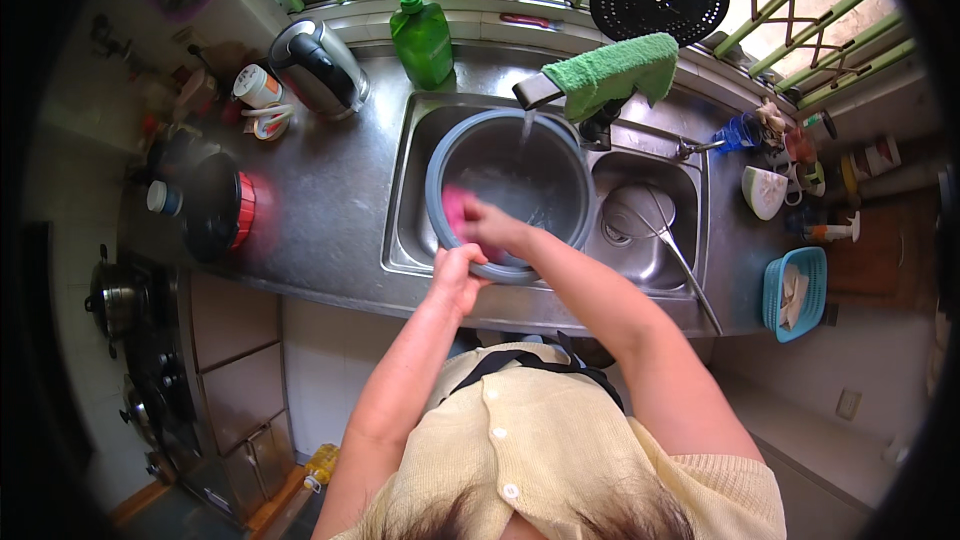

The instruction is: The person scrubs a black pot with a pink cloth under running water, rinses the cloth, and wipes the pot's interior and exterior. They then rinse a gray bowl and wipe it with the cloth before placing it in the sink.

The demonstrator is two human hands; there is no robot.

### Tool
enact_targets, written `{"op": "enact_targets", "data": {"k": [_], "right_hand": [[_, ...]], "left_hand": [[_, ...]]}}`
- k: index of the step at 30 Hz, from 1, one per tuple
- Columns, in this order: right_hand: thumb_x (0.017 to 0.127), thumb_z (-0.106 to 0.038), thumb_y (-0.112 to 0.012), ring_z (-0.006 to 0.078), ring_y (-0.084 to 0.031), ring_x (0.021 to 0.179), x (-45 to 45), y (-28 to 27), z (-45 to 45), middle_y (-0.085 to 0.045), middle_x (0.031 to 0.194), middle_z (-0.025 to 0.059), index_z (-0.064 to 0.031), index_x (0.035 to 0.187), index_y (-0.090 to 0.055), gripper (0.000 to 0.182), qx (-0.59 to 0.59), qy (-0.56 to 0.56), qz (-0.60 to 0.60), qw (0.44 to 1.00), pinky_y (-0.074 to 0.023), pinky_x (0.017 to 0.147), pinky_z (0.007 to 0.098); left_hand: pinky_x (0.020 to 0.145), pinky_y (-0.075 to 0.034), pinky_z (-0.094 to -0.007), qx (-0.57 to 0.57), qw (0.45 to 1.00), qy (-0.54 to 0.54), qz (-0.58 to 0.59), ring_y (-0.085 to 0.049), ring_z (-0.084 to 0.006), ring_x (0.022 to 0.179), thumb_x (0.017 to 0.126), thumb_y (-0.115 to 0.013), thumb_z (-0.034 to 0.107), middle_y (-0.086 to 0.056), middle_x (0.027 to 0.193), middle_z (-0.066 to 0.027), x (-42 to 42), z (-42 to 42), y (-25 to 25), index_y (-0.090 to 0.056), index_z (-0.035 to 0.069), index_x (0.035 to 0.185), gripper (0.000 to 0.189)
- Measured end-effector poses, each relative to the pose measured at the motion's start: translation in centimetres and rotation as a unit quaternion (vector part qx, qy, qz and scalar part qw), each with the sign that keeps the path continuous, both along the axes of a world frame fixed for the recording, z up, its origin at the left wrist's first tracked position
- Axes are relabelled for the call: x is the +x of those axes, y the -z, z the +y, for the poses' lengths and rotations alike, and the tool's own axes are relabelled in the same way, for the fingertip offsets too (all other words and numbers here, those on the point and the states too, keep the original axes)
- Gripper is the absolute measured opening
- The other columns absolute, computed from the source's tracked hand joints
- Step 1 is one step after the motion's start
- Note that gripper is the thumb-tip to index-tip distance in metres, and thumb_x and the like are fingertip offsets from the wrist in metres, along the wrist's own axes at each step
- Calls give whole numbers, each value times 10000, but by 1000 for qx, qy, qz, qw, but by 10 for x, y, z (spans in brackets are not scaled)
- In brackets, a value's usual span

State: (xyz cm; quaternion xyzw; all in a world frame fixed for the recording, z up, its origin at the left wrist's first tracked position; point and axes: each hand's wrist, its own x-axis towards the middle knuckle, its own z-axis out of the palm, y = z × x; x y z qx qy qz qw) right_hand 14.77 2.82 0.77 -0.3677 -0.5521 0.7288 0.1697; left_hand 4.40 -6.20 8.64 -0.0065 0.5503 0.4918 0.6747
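A grey plastic basin [433, 165] sits in the larger bowl of a steel double sink [395, 240]. My left hand [459, 275] grips its near rim. Inside, my right hand [491, 226] presses a pink cloth or sponge [454, 206] against the left wall; motion blurs it, so its exact kind is unclear. A thin stream of water [527, 126] falls into the basin from the faucet [537, 91], which has a green towel [615, 71] draped over it.
A strainer or ladle [667, 236] leans across the smaller bowl. Behind the sink stand a green pump bottle [421, 37] and an electric kettle [319, 67]. A blue basket [772, 300] and a cut melon piece [763, 193] lie right; a red container [244, 210] stands left.
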Motion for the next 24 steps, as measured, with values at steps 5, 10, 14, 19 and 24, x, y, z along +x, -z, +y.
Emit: {"op": "enact_targets", "data": {"k": [5,10,14,19,24], "right_hand": [[748,-149,-681,284,-704,889,58,-25,24,-713,935,144,-105,925,-725,188,345,-167,-478,790,-557,777,408],[827,-164,-610,398,-664,840,16,-10,63,-666,912,235,-15,941,-613,188,345,158,-450,808,-540,734,494],[921,-198,-635,113,-556,881,-22,-23,31,-629,966,30,-33,1095,-604,241,19,137,-8,990,-480,780,290],[909,-182,-668,87,-553,903,10,-87,-4,-613,980,8,-47,1085,-641,224,-14,-52,48,997,-455,826,252],[904,-140,-661,81,-561,645,-41,-73,49,-642,791,23,-19,968,-665,136,54,291,57,954,-482,594,245]], "left_hand": [[764,-553,-601,-8,1000,-20,-14,-628,-360,859,688,-512,-92,-568,958,-199,-5,-10,5,-518,-47,903,220],[774,-550,-610,-12,998,4,-56,-629,-353,798,694,-511,-96,-568,899,-186,10,-1,-7,-514,-41,876,191],[819,-552,-597,-18,998,42,-37,-630,-337,826,685,-507,-100,-556,893,-166,-9,9,-8,-529,-22,937,264],[813,-553,-565,17,994,59,-87,-627,-317,927,698,-485,-87,-568,957,-159,-26,13,-4,-544,-28,1037,349],[802,-551,-586,6,998,44,-42,-635,-346,873,725,-491,-92,-575,930,-168,5,5,-10,-522,-22,958,245]]}}
